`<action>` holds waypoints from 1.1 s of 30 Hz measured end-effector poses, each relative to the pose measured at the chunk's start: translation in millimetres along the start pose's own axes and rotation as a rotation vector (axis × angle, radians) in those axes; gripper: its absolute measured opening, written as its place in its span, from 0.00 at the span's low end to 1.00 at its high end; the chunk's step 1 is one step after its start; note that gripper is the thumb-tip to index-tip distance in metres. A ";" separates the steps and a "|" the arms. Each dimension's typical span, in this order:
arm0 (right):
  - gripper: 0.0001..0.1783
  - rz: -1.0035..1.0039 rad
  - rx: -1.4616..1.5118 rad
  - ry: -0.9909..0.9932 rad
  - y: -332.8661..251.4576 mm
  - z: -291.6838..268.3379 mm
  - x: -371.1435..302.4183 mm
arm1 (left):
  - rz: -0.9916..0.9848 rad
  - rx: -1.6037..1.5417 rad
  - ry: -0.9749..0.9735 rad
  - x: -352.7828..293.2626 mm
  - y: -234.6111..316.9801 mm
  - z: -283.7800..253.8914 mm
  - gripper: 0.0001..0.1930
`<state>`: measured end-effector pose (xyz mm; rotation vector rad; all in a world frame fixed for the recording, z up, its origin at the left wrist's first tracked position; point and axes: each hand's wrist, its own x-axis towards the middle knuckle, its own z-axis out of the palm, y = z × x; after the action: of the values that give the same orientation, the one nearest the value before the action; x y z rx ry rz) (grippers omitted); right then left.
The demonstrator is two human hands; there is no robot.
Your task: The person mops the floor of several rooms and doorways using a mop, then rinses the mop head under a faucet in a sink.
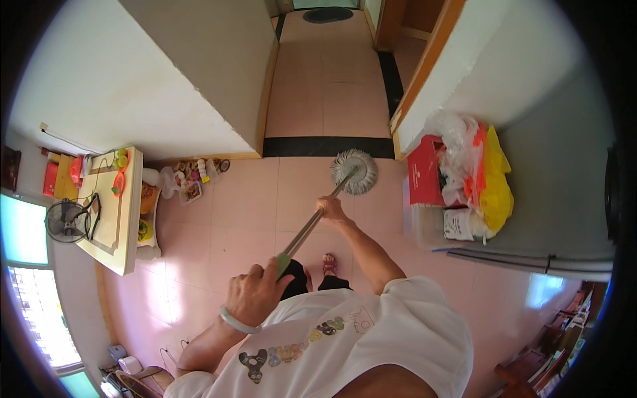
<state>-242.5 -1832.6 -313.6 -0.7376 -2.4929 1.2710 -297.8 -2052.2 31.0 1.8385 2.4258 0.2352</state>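
A round mop [353, 172] with grey-white strands lies on the pink tiled floor, close to the black threshold strip. Its long metal handle [302, 236] slants back toward me and ends in a green grip. My left hand [255, 292], a pale bangle on its wrist, is closed around that grip near the top end. Farther down the shaft my right hand [330, 209] is wrapped around the metal, with the arm stretched forward. Both hands hold the same mop. My sandalled foot [330, 263] shows below the handle.
On the left stands a cream table [109, 212] with a small fan [68, 221] and fruit; bagged goods [192, 191] sit on the floor beside it. At right, a clear bin [424, 229] holds a red box and plastic bags [496, 179]. Ahead, a corridor [325, 86] runs between walls to a dark mat [328, 14].
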 end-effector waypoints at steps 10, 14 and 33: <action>0.04 -0.035 -0.003 0.249 85.0 -70.6 224.3 | 0.108 -0.057 0.248 283.5 -93.2 -2.6 0.10; 0.09 -0.340 0.055 0.601 126.4 -111.9 299.6 | 0.374 -0.459 0.206 404.5 -111.2 -25.3 0.10; 0.13 0.013 0.075 0.820 264.0 -386.7 631.9 | 0.608 -1.039 -0.075 902.3 -141.4 -14.6 0.18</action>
<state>-521.5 -1097.3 -304.6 -1.0001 -1.7640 0.8136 -679.8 -1222.5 40.6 1.8339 1.1543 1.1542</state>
